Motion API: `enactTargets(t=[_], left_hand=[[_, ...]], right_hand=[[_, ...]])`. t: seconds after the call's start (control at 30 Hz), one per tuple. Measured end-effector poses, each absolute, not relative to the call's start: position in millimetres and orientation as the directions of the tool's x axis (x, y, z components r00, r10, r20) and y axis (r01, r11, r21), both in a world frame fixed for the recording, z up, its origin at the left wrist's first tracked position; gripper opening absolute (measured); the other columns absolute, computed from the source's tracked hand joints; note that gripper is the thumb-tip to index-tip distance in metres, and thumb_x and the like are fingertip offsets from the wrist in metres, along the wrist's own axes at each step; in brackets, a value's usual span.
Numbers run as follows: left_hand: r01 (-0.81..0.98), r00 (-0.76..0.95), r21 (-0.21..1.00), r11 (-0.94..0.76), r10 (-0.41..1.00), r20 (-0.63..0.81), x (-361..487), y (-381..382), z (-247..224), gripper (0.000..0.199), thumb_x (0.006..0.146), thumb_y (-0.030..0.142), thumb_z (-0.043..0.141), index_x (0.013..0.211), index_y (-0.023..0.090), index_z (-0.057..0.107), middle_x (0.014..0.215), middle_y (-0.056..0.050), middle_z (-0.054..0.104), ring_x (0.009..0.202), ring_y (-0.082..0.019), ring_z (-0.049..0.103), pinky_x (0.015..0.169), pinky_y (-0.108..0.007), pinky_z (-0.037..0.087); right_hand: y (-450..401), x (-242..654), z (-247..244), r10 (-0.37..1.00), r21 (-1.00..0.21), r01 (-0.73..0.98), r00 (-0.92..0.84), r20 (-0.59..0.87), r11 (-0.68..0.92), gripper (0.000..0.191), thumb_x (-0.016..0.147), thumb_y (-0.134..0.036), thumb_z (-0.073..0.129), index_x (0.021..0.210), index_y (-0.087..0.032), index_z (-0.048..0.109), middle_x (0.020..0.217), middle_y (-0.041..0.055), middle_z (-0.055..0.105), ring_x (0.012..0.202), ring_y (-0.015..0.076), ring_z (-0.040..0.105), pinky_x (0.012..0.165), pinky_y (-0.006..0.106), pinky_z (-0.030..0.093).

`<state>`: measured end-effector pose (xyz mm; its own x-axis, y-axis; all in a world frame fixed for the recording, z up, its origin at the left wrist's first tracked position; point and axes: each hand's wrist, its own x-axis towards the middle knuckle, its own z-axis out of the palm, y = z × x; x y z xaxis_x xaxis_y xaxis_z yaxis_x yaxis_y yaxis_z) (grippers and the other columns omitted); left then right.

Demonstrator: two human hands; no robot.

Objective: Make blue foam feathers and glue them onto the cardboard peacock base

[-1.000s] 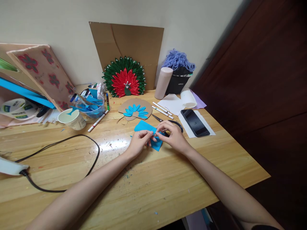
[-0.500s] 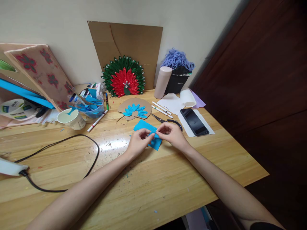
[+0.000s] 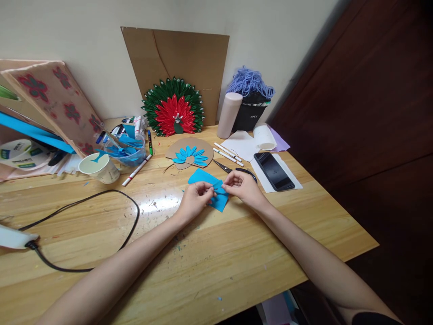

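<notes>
Between its thumb and fingers my left hand (image 3: 196,198) pinches one end of a small blue paper piece (image 3: 218,185). The other end is pinched by my right hand (image 3: 241,187). Beneath both hands a larger blue sheet (image 3: 203,176) lies on the wooden table (image 3: 209,253). Black-handled scissors (image 3: 223,166) rest just behind my right hand, partly hidden by it. Farther back, blue petals (image 3: 189,154) form an arc on a rounded cardboard piece (image 3: 203,144).
White markers (image 3: 227,157) lie behind the scissors. A phone (image 3: 274,171) rests on white paper at the right. A paper cup (image 3: 99,169) and a black cable (image 3: 135,221) are at the left. A green and red feathered fan (image 3: 176,108) leans on cardboard.
My hands have moved slightly apart, with more of the small blue piece showing between the fingertips. The camera view has shifted a little.
</notes>
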<state>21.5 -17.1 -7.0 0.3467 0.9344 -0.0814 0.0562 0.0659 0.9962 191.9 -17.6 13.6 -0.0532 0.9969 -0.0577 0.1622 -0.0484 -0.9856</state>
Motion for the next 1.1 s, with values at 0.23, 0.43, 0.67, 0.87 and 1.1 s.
enactTargets(t=[0.23,0.43,0.67,0.87,1.1], left_hand=[[0.230,0.366,0.863,-0.449,0.862,0.351,19,-23,-1,0.026,0.077,0.021,0.060,0.103,0.021,0.061,0.102,-0.008,0.060,0.093,-0.018,0.057,0.081,-0.031,0.047],[0.338,0.408,0.741,-0.579,0.800,0.439,15,-26,-5,0.021,0.086,0.020,0.048,0.098,0.023,0.065,0.091,-0.006,0.063,0.084,-0.015,0.058,0.074,-0.026,0.045],[0.377,0.337,0.755,-0.536,0.839,0.428,15,-25,-2,0.017,0.087,0.026,0.048,0.092,0.019,0.063,0.085,-0.005,0.061,0.072,-0.013,0.056,0.068,-0.025,0.045],[0.360,0.319,0.768,-0.531,0.843,0.433,16,-25,1,0.016,0.087,0.026,0.048,0.090,0.017,0.060,0.084,-0.005,0.059,0.072,-0.013,0.054,0.068,-0.025,0.045],[0.274,0.293,0.853,-0.445,0.883,0.367,16,-21,-4,0.015,0.084,0.029,0.053,0.085,0.017,0.062,0.081,-0.004,0.061,0.069,-0.012,0.056,0.064,-0.024,0.046]], right_hand=[[-18,194,17,0.967,-0.968,0.034,-0.049,-0.249,-0.247,0.032,0.051,-0.028,0.078,0.063,-0.018,0.050,0.055,-0.0040,0.059,0.049,0.0103,0.058,0.053,0.025,0.051],[-20,193,15,0.931,-0.934,-0.059,-0.125,-0.344,-0.353,0.035,0.054,-0.027,0.078,0.076,-0.016,0.053,0.056,-0.0044,0.059,0.051,0.0098,0.059,0.055,0.024,0.050],[-21,194,17,0.989,-0.967,0.251,-0.148,0.011,0.049,0.021,0.068,-0.031,0.070,0.081,-0.017,0.061,0.078,0.0027,0.061,0.064,0.0127,0.056,0.062,0.028,0.048],[-29,194,26,0.822,-0.593,0.573,-0.333,0.461,0.565,0.008,0.081,-0.020,0.057,0.084,-0.020,0.064,0.084,0.0044,0.059,0.079,0.0176,0.055,0.074,0.031,0.044],[-28,192,24,0.737,-0.396,0.651,-0.403,0.542,0.648,0.005,0.082,-0.016,0.054,0.083,-0.020,0.058,0.082,0.0048,0.058,0.078,0.0188,0.053,0.076,0.034,0.043]])
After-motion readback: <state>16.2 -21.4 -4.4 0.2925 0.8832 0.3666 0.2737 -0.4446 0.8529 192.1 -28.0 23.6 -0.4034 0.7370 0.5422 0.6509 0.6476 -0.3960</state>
